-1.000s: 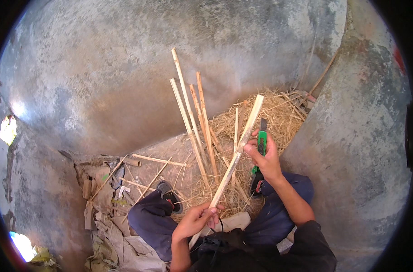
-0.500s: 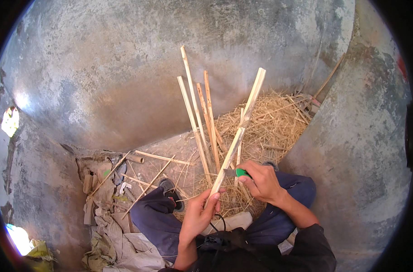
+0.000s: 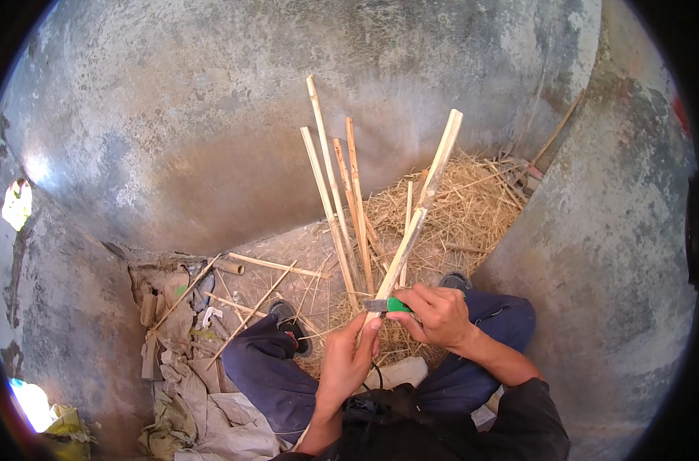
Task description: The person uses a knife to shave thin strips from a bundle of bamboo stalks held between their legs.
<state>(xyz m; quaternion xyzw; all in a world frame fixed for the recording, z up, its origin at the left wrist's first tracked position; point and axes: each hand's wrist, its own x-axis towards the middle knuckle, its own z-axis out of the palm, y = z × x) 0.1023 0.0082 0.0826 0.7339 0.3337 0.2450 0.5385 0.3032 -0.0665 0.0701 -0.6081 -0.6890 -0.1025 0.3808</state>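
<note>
A long, pale wooden stick (image 3: pixel 424 203) slants up and away from me, its near end closed in my left hand (image 3: pixel 345 361). The fingers of that hand wrap round it, with the thumb along its side. My right hand (image 3: pixel 439 316) grips a knife by its green handle (image 3: pixel 399 305). The short, dark metal blade (image 3: pixel 374 305) lies across the stick, just above my left thumb. My right fingers are curled over the handle and hide part of it. The very end of the stick is hidden by my left hand.
Several more sticks (image 3: pixel 323 192) lean against the grey wall (image 3: pixel 211 115) ahead. A heap of straw-like shavings (image 3: pixel 480 203) lies to their right. Loose sticks and a bamboo tube (image 3: pixel 229 267) are on the floor at left, near crumpled sacks (image 3: pixel 238 430). My bent legs flank the work.
The knife and my right hand have come down the stick toward my left hand. The far end of the stick has swung slightly to the right.
</note>
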